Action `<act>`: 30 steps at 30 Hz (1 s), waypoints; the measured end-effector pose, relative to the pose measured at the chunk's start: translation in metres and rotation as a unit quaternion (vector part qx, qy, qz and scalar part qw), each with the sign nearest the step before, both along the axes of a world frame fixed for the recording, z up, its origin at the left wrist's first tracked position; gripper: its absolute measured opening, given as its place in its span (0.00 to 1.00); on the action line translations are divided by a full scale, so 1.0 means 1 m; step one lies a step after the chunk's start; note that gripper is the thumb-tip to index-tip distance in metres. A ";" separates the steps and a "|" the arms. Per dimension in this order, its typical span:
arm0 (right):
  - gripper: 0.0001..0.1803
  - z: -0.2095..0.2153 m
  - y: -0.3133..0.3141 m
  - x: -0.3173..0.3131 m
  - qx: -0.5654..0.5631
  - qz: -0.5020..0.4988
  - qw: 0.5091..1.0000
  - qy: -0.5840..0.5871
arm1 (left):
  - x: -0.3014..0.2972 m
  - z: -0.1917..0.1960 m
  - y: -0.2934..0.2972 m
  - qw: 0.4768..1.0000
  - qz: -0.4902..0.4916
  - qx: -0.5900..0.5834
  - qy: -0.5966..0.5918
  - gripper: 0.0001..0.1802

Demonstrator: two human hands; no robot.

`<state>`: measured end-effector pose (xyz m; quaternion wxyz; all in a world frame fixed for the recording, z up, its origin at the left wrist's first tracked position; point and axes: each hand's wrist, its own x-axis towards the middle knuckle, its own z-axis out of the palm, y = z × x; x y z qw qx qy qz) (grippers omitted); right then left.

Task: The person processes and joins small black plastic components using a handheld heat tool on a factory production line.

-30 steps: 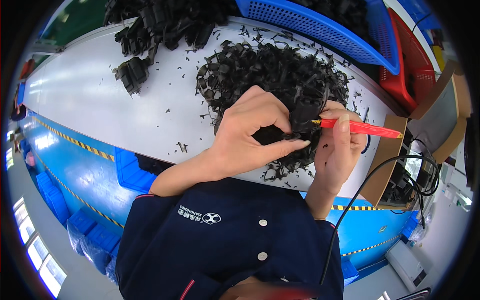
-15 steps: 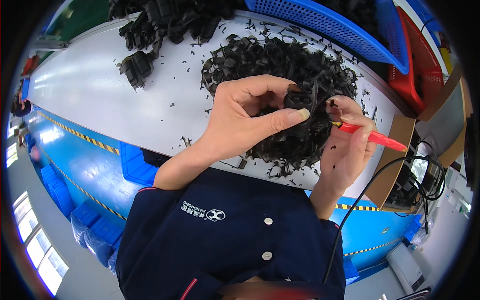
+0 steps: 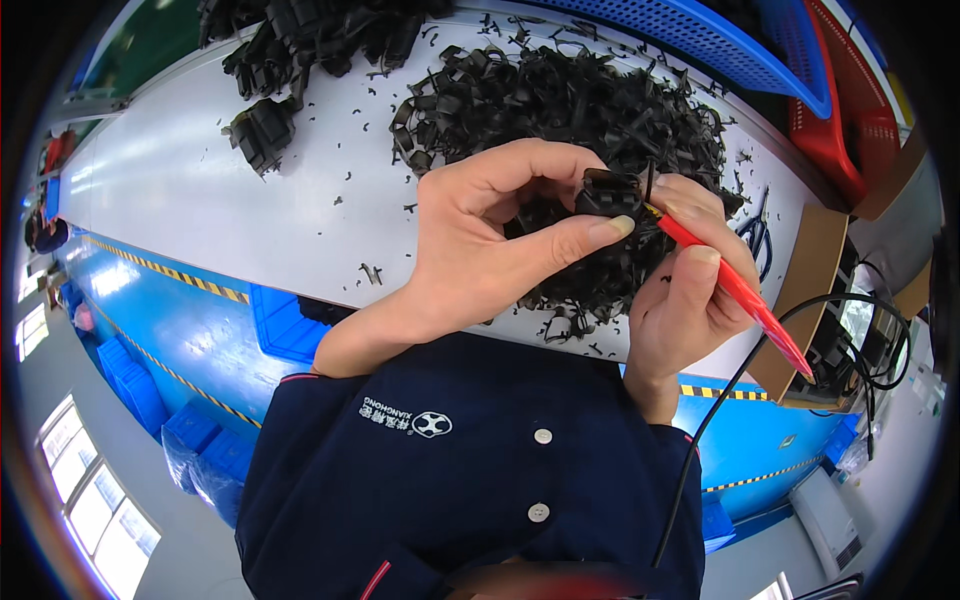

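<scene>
My left hand (image 3: 480,240) pinches a black moulded plastic part (image 3: 603,193) between thumb and fingers, above a heap of black plastic scraps (image 3: 480,105). My right hand (image 3: 685,300) is closed on a red pen-shaped trimming tool (image 3: 738,290). The tool slants down to the right, and its yellowish tip sits close against the right side of the part. Whether the tip touches the part I cannot tell. Fingers of the right hand also rest near that side.
More black parts (image 3: 262,135) are piled on the white table (image 3: 200,190) at the far left. A blue perforated basket (image 3: 690,40), a red basket (image 3: 835,130) and a cardboard box (image 3: 805,270) line the right side. A dark hand tool (image 3: 758,240) lies near the box. A black cable (image 3: 705,420) hangs at right.
The right hand has turned, and the red tool now slopes more steeply with its tip brought in beside the part. The left hand keeps hold of the part, almost unmoved.
</scene>
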<state>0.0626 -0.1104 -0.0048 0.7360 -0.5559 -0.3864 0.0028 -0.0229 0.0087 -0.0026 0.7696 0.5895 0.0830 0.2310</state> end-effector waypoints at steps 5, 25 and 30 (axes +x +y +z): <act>0.08 -0.001 0.002 0.000 -0.015 -0.026 0.998 -0.051 | 0.000 -0.002 0.001 1.000 -0.007 0.024 0.005 0.15; 0.05 -0.001 0.005 0.020 -0.070 -0.244 0.943 -0.216 | 0.002 -0.027 -0.019 0.924 -0.207 0.318 -0.040 0.11; 0.03 0.004 -0.001 0.028 -0.142 -0.284 0.939 -0.131 | -0.004 -0.025 -0.016 0.947 -0.186 0.247 -0.082 0.11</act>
